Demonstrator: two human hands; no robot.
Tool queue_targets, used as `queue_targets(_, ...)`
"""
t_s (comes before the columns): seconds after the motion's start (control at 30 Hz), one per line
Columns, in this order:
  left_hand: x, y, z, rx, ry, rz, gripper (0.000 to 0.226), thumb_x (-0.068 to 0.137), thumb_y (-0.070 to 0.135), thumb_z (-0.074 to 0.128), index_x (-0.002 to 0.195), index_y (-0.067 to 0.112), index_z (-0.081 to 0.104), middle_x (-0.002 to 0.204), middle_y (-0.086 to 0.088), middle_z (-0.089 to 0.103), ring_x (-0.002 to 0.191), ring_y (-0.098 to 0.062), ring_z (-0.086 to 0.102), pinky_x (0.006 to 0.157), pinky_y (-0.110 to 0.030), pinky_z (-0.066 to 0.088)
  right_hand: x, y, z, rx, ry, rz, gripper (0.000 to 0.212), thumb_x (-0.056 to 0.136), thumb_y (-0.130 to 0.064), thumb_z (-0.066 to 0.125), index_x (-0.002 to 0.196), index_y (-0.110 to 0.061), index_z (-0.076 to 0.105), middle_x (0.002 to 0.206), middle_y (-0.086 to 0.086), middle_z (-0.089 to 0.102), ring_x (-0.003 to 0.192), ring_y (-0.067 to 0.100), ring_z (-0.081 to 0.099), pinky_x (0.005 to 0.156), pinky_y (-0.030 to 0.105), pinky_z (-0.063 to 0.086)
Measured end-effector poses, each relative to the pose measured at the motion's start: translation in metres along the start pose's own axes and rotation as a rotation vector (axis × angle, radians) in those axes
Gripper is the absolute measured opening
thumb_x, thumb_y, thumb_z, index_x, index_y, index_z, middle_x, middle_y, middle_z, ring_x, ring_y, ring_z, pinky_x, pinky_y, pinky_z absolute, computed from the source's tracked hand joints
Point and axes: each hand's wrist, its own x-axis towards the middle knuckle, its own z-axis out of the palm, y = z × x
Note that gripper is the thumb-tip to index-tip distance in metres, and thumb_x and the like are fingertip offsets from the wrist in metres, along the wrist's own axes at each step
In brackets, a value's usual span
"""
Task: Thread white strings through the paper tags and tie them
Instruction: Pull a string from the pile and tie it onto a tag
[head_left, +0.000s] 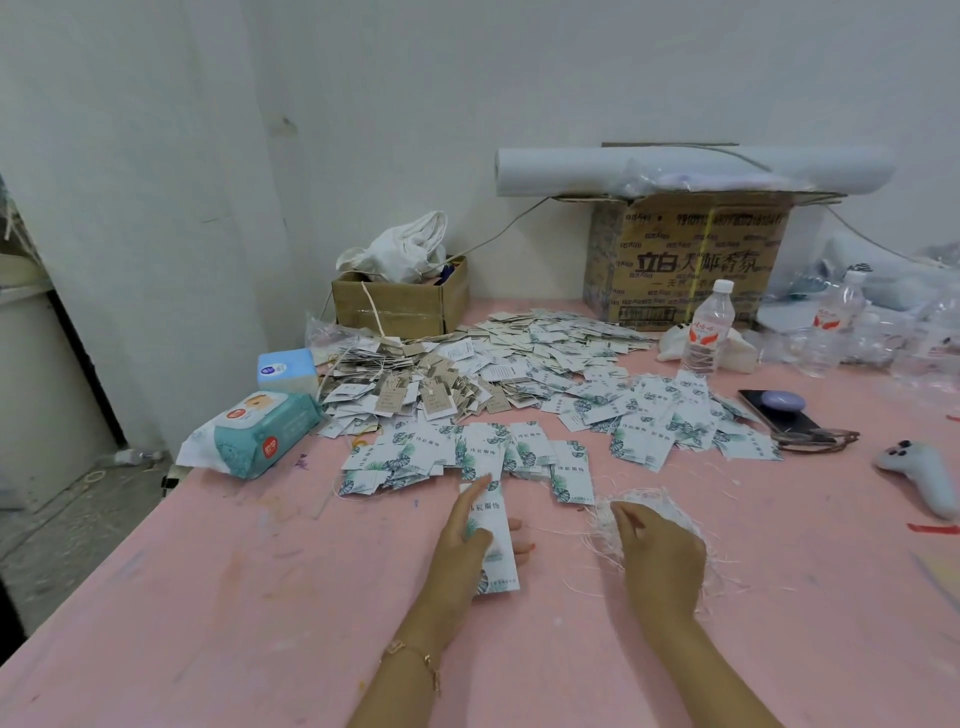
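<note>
My left hand (462, 535) grips a white paper tag (496, 540) with green leaf print, thumb over its left edge and fingertips showing past its right edge. The tag stands lengthwise on the pink table (260, 597). My right hand (660, 556) rests with curled fingers on a loose bundle of white strings (654, 506); whether it pinches a string I cannot tell. More leaf-print tags (467, 457) lie in a row just beyond my hands, and a big heap of tags (519, 364) spreads across the table's middle.
A wet-wipe pack (254, 431) and a tissue box (285, 370) lie at left. Behind stand a small carton (400, 306), a large carton (685, 260) with a paper roll (691, 170), and a water bottle (709, 327). A phone (779, 410) and a grey controller (924, 478) lie at right.
</note>
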Motion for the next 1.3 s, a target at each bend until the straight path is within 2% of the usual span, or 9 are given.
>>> queue_targets(0.1, 0.002, -0.001, 0.001, 0.006, 0.011, -0.012, 0.057, 0.093, -0.012, 0.025, 0.116, 0.02, 0.067, 0.108, -0.018, 0.07, 0.085, -0.03, 0.073, 0.067, -0.033, 0.059, 0.01, -0.003, -0.006, 0.077, -0.005, 0.013, 0.009, 0.087, -0.019, 0.067, 0.083, -0.021, 0.075, 0.075, -0.007, 0.072, 0.064, 0.01, 0.057, 0.059, 0.023, 0.04)
queue_targets(0.2, 0.003, -0.002, 0.001, -0.017, 0.014, -0.033, 0.053, 0.094, -0.011, 0.025, 0.111, 0.011, 0.07, 0.109, -0.016, 0.071, 0.085, -0.027, 0.073, 0.07, -0.033, 0.059, 0.027, -0.008, -0.01, 0.178, -0.097, 0.032, 0.01, 0.087, -0.017, 0.065, 0.079, -0.023, 0.068, 0.078, -0.011, 0.067, 0.077, 0.009, 0.059, 0.062, 0.022, 0.038)
queue_targets(0.33, 0.001, -0.001, 0.001, -0.015, 0.009, -0.019, 0.052, 0.094, -0.01, 0.027, 0.103, 0.013, 0.074, 0.1, -0.013, 0.073, 0.083, -0.024, 0.073, 0.067, -0.029, 0.057, 0.047, -0.019, -0.018, 0.326, -0.144, 0.079, 0.007, 0.088, -0.018, 0.064, 0.082, -0.017, 0.067, 0.083, -0.008, 0.068, 0.088, 0.011, 0.061, 0.074, 0.025, 0.041)
queue_targets(0.43, 0.0, 0.0, 0.0, -0.011, 0.008, 0.002, 0.048, 0.096, -0.007, 0.035, 0.097, 0.016, 0.076, 0.092, -0.01, 0.073, 0.079, -0.021, 0.072, 0.064, -0.025, 0.056, 0.054, -0.031, -0.024, 0.456, -0.149, 0.092, 0.01, 0.092, -0.019, 0.059, 0.085, -0.016, 0.066, 0.084, -0.011, 0.066, 0.087, 0.008, 0.059, 0.069, 0.016, 0.04)
queue_targets(0.57, 0.0, -0.001, 0.0, -0.003, -0.021, 0.032, 0.019, 0.094, 0.014, 0.06, 0.104, 0.016, 0.076, 0.09, -0.006, 0.072, 0.081, -0.02, 0.072, 0.069, -0.025, 0.056, 0.041, -0.049, -0.024, 0.548, -0.328, -0.014, 0.007, 0.092, -0.015, 0.06, 0.086, -0.015, 0.063, 0.078, -0.003, 0.066, 0.072, 0.005, 0.061, 0.062, 0.012, 0.047)
queue_targets(0.67, -0.001, 0.0, 0.0, 0.05, -0.022, 0.042, 0.028, 0.082, 0.03, 0.07, 0.108, 0.021, 0.075, 0.095, -0.004, 0.074, 0.086, -0.021, 0.073, 0.07, -0.024, 0.056, 0.018, -0.06, -0.01, 0.53, -0.495, -0.123, 0.011, 0.089, -0.011, 0.064, 0.081, -0.018, 0.062, 0.068, -0.002, 0.063, 0.059, 0.001, 0.056, 0.058, 0.013, 0.046)
queue_targets(0.8, -0.003, 0.0, 0.002, 0.045, -0.001, 0.06, 0.025, 0.078, 0.027, 0.074, 0.102, 0.019, 0.077, 0.098, -0.012, 0.075, 0.082, -0.018, 0.072, 0.066, -0.024, 0.055, -0.018, -0.062, 0.02, 0.472, -0.586, -0.201, 0.025, 0.089, -0.007, 0.062, 0.074, -0.027, 0.057, 0.064, -0.012, 0.06, 0.058, -0.002, 0.053, 0.056, 0.012, 0.042)
queue_targets(0.97, -0.004, -0.002, 0.005, 0.053, 0.03, 0.119, 0.017, 0.086, 0.008, 0.068, 0.094, 0.018, 0.079, 0.096, -0.007, 0.077, 0.086, -0.014, 0.072, 0.072, -0.021, 0.054, -0.044, -0.051, 0.039, 0.477, -0.468, -0.21, 0.028, 0.09, -0.001, 0.054, 0.075, -0.026, 0.051, 0.072, -0.011, 0.058, 0.066, 0.004, 0.053, 0.058, 0.018, 0.041)
queue_targets(1.3, -0.002, -0.001, 0.005, 0.019, 0.112, 0.109, 0.015, 0.08, 0.004, 0.072, 0.088, 0.015, 0.079, 0.087, -0.009, 0.077, 0.071, -0.011, 0.071, 0.061, -0.018, 0.053, -0.04, -0.047, 0.039, 0.565, -0.467, -0.154, 0.017, 0.093, -0.009, 0.059, 0.08, -0.02, 0.06, 0.071, -0.008, 0.061, 0.067, 0.008, 0.056, 0.061, 0.015, 0.04)
